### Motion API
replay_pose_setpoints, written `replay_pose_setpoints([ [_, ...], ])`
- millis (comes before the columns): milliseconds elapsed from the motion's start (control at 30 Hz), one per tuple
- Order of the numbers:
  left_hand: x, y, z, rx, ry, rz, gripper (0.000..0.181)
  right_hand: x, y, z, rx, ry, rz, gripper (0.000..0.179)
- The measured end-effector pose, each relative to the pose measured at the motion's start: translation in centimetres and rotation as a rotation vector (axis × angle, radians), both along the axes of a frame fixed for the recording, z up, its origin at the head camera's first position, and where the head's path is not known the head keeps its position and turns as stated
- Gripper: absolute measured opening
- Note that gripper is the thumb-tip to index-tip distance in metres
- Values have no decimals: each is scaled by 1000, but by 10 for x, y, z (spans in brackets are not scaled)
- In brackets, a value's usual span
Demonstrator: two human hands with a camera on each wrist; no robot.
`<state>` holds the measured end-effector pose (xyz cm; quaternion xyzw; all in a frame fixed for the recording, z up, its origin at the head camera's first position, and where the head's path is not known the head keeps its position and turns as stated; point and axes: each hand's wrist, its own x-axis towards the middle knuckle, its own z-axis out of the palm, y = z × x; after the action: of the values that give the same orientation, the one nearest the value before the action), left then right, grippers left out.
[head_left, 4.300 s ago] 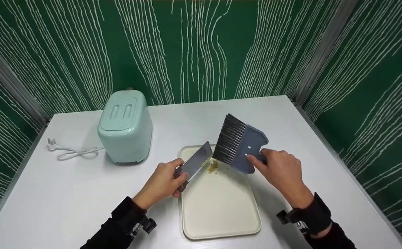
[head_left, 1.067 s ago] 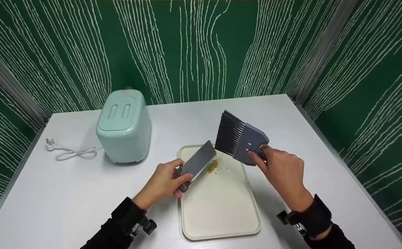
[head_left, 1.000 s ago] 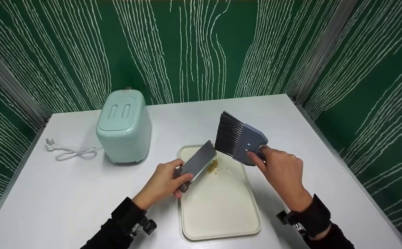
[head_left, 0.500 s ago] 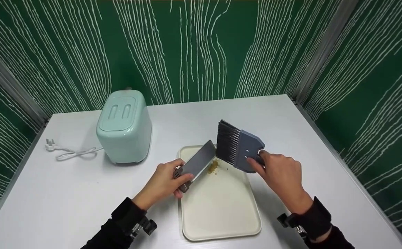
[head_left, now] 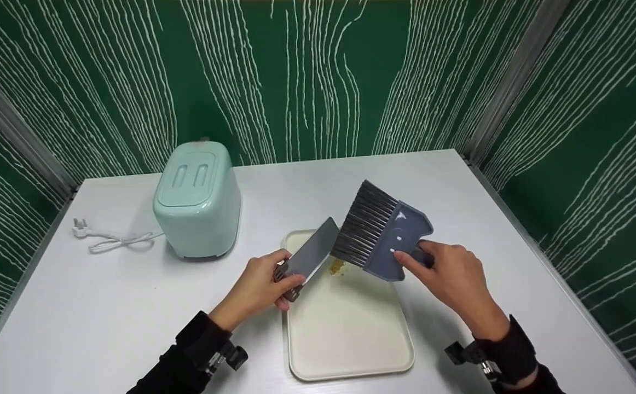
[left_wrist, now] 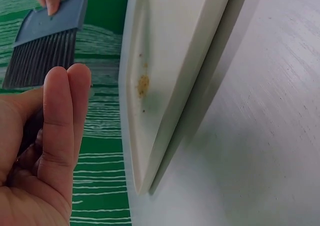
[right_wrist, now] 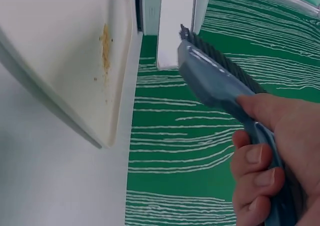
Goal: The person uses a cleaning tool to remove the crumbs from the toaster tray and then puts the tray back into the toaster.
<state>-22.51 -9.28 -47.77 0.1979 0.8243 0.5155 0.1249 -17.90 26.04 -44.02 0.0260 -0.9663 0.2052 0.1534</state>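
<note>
Green walls [head_left: 318, 82] streaked with white lines stand behind the white worktop [head_left: 104, 306], with a mint toaster [head_left: 203, 219] near its far edge. I see the left hand [head_left: 263, 282] curled round a grey scoop [head_left: 315, 249], thumb on top, and the right hand [head_left: 455, 273] wrapped round a blue-grey brush [head_left: 378, 232]. Crumbs [head_left: 336, 267] lie on the cream tray [head_left: 351, 339], towards its far edge, just beside the scoop. Too hard a flick of the bristles (whether they touch the tray, I cannot tell) could scatter crumbs over that rim onto the worktop; were the scoop's edge to lift, some might slip underneath
</note>
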Motion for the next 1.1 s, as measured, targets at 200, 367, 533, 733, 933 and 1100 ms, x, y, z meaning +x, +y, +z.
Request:
replay_pose_setpoints([
  [200,1,-2,-1,-11,-9,-11,27,2,-21,-3,-87,-7,87,49],
  [367,2,0,-1,-3,0,-16,29,1,-40,-7,-87,-13,168,49],
  [533,1,5,-1,-2,21,-22,34,2,-51,-12,-78,-13,190,50],
  [733,2,7,0,0,15,-19,38,0,-55,-15,-30,34,181,50],
  [933,3,9,1,16,9,-42,33,-4,-51,-19,21,108,135,57],
  [1100,3,10,2,18,-4,-47,33,-4,-51,-20,38,118,135,57],
])
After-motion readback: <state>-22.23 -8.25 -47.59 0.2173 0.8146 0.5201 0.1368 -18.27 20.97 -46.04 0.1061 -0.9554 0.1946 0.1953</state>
